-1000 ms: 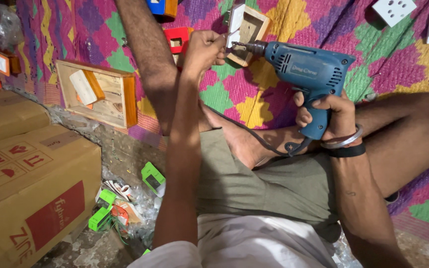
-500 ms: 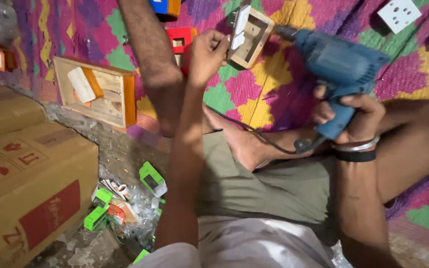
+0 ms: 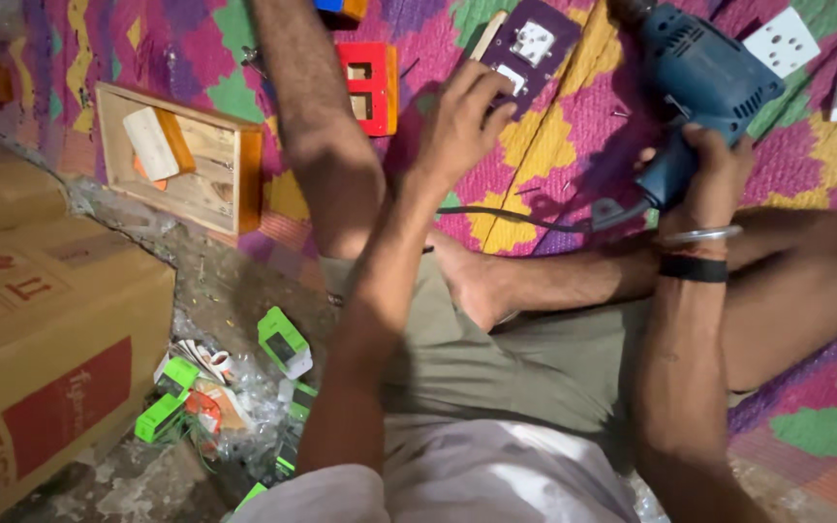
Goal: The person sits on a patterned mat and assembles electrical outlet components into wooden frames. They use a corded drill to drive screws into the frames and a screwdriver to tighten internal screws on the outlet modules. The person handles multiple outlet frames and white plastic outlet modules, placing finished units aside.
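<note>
Left hand (image 3: 462, 121): upper centre of the frame, fingers spread and bent, fingertips resting on the lower edge of the switch board (image 3: 527, 48); grasping it loosely rather than clenched.

Switch board: dark purple plate with two white fittings on a pale wooden box, lying tilted on the quilt (image 3: 554, 165) at top centre.

Right hand (image 3: 709, 174): upper right, closed firmly around the handle of the drill (image 3: 704, 77). A metal bangle and a black band sit on that wrist.

Drill: blue body, upper right, nose pointing toward the top edge, just right of the switch board; whether they touch cannot be told. Its dark cord (image 3: 525, 218) runs left across the quilt.

Red box (image 3: 368, 85): top centre-left, between shin and board.

Wooden tray (image 3: 210, 174): upper left, holding a pale block.

White sockets (image 3: 782, 41): upper right corner.

Cardboard carton (image 3: 41, 358): lower left.

Green packets (image 3: 283, 341): lower left-centre, scattered on bare floor.
</note>
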